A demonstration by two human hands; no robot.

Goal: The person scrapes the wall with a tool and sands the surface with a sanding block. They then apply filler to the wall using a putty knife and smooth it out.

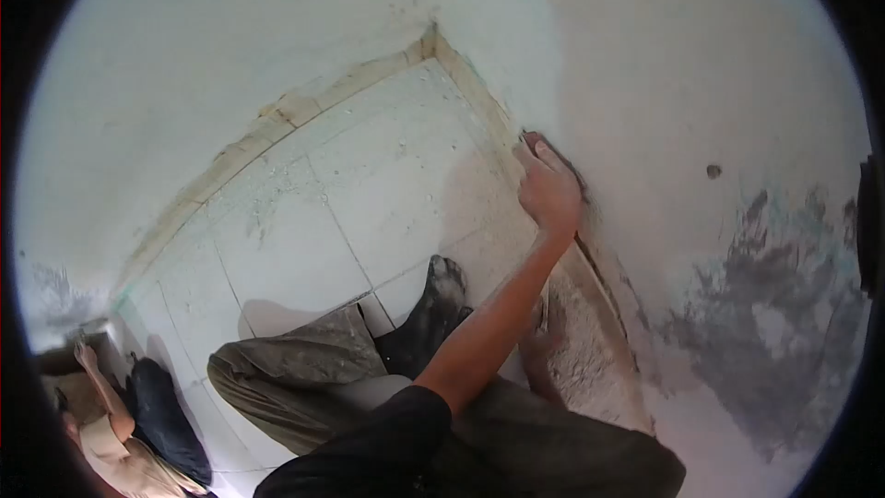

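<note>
Head view: dusty tiled floor (369, 194), plastered walls (701, 83)

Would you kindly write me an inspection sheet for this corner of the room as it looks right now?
Surface: tiled floor, dusty, with a bare strip along the foot of both walls.
Job's things: the wall, pale above, with a dark grey patch lower down.
Clutter: mortar crumbs by the wall base.
Grippers: one hand pressed flat to the wall at its foot; which hand cannot be told, and the other is not in view.
Cables: nothing seen.
Surroundings: the person's foot on the tiles; another person crouches at far left.
</note>
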